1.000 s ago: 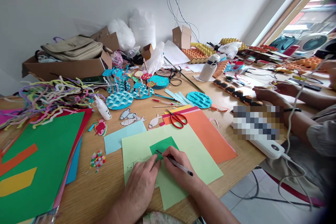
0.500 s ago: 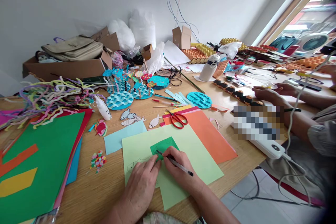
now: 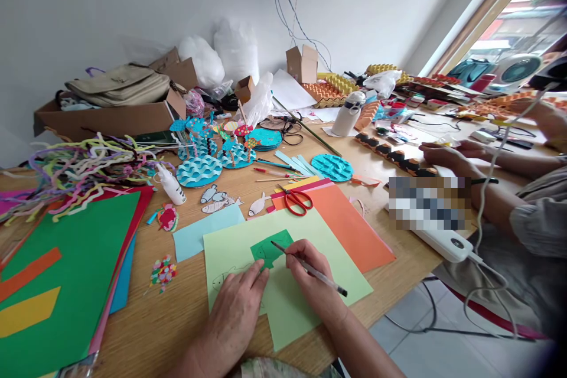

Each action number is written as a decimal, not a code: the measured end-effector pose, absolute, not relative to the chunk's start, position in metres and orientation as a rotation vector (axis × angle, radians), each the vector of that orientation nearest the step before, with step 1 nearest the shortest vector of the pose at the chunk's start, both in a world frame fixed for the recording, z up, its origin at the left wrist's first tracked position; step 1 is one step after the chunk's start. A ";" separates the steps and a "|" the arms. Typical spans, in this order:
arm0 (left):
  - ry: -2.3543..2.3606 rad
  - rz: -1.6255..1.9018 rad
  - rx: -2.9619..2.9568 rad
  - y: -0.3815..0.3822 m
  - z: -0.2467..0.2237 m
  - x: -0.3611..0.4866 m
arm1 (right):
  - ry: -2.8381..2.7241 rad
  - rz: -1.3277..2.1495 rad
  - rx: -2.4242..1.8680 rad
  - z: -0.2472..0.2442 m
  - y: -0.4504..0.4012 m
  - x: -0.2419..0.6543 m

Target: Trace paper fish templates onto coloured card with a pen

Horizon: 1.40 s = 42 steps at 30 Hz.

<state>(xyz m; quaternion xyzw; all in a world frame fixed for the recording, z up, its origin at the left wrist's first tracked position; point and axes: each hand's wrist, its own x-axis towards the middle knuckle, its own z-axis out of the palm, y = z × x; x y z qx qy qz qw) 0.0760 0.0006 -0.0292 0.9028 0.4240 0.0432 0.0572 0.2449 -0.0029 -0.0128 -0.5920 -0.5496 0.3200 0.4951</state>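
Observation:
A small dark green paper piece (image 3: 279, 242) lies on a large pale green sheet (image 3: 305, 331) and carries a pen-drawn fish outline. My right hand (image 3: 312, 277) grips a clear pen (image 3: 321, 275), its tip on the green piece. My left hand (image 3: 237, 304) lies on the sheet, fingers stretched, fingertips at the lower left edge of the green piece. Another fish drawing (image 3: 219, 279) shows partly beside my left hand. Red-handled scissors (image 3: 299, 202) rest above, over an orange sheet (image 3: 354, 233). Cut-out paper fish (image 3: 257, 205) lie beyond a light blue sheet (image 3: 206, 231).
Coloured sheets (image 3: 84, 266) and pipe cleaners (image 3: 88, 171) are at the left, near a glue bottle (image 3: 172, 184). Blue round paper crafts (image 3: 199, 171) stand mid-table. A power strip (image 3: 443, 242) sits at the right edge, by another person's hands (image 3: 447, 156).
My right hand has shifted slightly right and the pen tip has moved up and right on the green piece, showing more of the drawn fish. The view has shifted slightly.

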 end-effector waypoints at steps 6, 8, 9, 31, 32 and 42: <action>1.320 0.116 2.717 -0.001 -0.029 0.075 | -1.441 0.707 -1.429 -0.008 -0.014 0.251; 1.322 0.122 2.730 -0.002 -0.029 0.075 | -1.423 0.781 -1.443 -0.007 -0.014 0.251; 1.318 0.119 2.741 -0.002 -0.029 0.075 | -1.408 0.831 -1.451 -0.007 -0.013 0.251; 1.271 0.143 2.815 0.001 -0.033 0.075 | -1.599 0.755 -1.474 -0.024 -0.001 0.232; 1.266 0.140 2.824 0.001 -0.033 0.075 | -1.606 0.751 -1.477 -0.024 -0.001 0.232; 1.254 0.214 2.825 0.002 -0.036 0.074 | -1.621 0.757 -1.468 -0.024 0.001 0.232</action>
